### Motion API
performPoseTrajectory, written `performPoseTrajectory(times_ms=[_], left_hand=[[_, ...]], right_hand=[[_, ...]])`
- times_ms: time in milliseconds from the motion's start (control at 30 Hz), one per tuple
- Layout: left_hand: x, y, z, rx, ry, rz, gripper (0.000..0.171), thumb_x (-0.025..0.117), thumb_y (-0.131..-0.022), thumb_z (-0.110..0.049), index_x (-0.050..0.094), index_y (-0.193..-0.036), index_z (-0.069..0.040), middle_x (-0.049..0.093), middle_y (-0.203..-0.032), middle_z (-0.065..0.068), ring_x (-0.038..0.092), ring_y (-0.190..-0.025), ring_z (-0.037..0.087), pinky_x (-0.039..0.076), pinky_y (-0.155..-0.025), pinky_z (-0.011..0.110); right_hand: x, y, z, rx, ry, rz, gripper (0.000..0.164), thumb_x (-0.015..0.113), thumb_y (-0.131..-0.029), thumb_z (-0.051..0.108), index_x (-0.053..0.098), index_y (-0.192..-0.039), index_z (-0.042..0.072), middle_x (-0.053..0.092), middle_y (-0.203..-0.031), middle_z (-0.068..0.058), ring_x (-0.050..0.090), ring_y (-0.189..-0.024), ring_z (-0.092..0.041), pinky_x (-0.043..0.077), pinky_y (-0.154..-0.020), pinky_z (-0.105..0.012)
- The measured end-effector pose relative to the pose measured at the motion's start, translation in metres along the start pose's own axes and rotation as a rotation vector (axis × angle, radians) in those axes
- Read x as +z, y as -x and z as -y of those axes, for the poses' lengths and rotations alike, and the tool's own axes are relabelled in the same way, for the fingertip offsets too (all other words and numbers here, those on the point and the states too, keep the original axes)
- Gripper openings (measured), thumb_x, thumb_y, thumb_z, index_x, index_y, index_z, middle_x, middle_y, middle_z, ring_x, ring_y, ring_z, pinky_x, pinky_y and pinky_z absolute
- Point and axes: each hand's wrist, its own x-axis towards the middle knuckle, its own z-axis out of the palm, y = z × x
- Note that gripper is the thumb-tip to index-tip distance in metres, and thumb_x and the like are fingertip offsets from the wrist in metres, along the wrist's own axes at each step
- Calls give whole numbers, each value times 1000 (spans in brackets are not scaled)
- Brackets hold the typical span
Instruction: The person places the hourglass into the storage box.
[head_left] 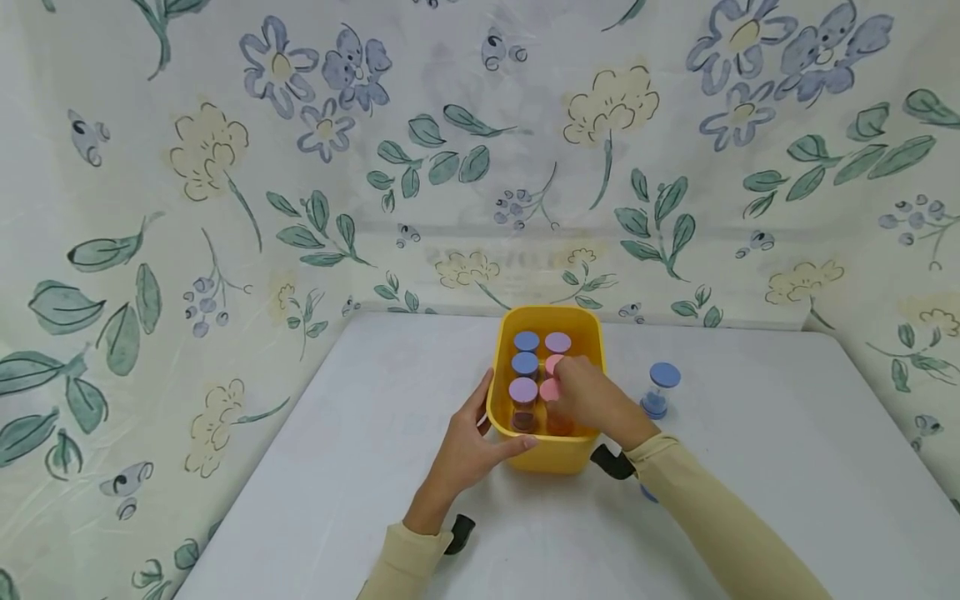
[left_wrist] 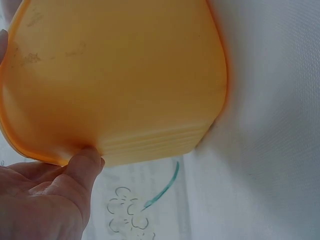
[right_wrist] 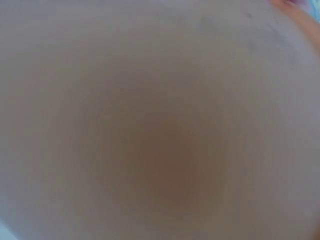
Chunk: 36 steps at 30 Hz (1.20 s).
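A yellow plastic bin (head_left: 547, 457) stands on the white table, holding several small clear sand timers with round coloured caps. Blue-capped timers (head_left: 526, 364) and a purple-capped timer (head_left: 522, 390) line its left side. My left hand (head_left: 468, 450) grips the bin's near left corner, thumb along the front rim; in the left wrist view, bent fingers (left_wrist: 82, 167) press its wall. Reaching in over the right rim, my right hand (head_left: 596, 400) holds a pink-capped timer (head_left: 553, 364), its fingertips partly hidden. Another pink cap (head_left: 550, 389) shows beside this hand. The right wrist view is a close blur.
A blue-capped sand timer (head_left: 660, 387) stands on the table right of the bin. Part of another blue object (head_left: 649, 493) peeks from under the right sleeve. Behind the table (head_left: 405, 375) hangs a flower-patterned sheet (head_left: 450, 208).
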Motion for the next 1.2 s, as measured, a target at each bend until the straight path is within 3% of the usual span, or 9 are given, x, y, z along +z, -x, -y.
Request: performPoseTrajectory(times_ms=[433, 700, 833, 933, 1033, 1200], left_hand=[[1, 1, -1, -6, 10, -5, 111, 85, -83, -49, 19, -167, -21, 27, -173, 0, 37, -156, 32, 42, -119, 53], [1, 0, -1, 6, 27, -3, 110, 86, -83, -46, 20, -167, -20, 29, -172, 0, 37, -156, 31, 41, -120, 52], [1, 0, -1, 12, 29, -1, 109, 86, -83, -43, 19, -167, -20, 28, -172, 0, 37, -156, 32, 42, -119, 53], [0, 0, -2, 19, 30, -1, 108, 86, -84, -39, 19, -167, -20, 28, -172, 1, 37, -156, 32, 41, -119, 53], [0, 0, -1, 27, 34, 0, 109, 87, -84, -39, 19, -167, -19, 28, -172, 1, 37, -156, 32, 41, -119, 53], [1, 0, 1, 35, 33, -1, 110, 86, -83, -44, 19, -167, -18, 28, -172, 3, 37, -155, 34, 42, -119, 54]], right_hand=[[-1, 9, 1, -8, 32, 3, 13, 75, -93, 5, 69, -104, 3, 67, -78, -3, 63, -69, -15, 63, -69, -23], [-15, 16, 4, 44, 78, 12, 23, 77, -92, 7, 69, -112, 0, 70, -90, -9, 65, -75, -19, 65, -72, -27], [-31, 23, 1, -32, 31, -35, 38, 78, -91, 9, 68, -126, -2, 75, -117, -16, 73, -102, -30, 66, -90, -41], [-44, 30, -6, -135, -1, -94, 40, 77, -92, 11, 67, -129, -4, 72, -125, -19, 70, -116, -36, 62, -99, -49], [-56, 36, -16, -200, -18, -164, 39, 77, -93, 13, 68, -127, -5, 73, -123, -20, 69, -114, -37, 60, -101, -52], [-73, 46, -35, -212, -73, -298, 39, 75, -94, 13, 67, -129, -4, 70, -126, -23, 68, -115, -39, 58, -103, -56]])
